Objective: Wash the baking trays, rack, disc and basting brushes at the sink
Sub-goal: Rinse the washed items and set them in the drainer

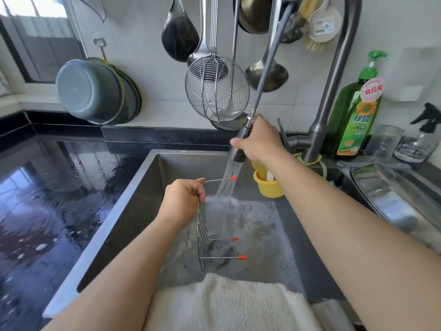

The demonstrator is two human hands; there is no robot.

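A round wire rack (202,237) with orange-tipped legs stands on edge in the steel sink (133,199). My left hand (183,199) grips its top rim. My right hand (259,140) holds the pull-out spray head (239,149) above the sink. Water streams from the head onto the rack's upper part and foams in the basin. Dark items lie blurred under the soapy water behind the rack. A steel baking tray (391,197) rests on the counter at the right.
A yellow cup (267,186) hangs at the sink's back right. A white towel (226,304) drapes over the front edge. Green dish soap bottle (358,108), a glass jar and a spray bottle stand behind the faucet. Ladles and a wire skimmer (217,89) hang above. The black counter (47,199) left is wet.
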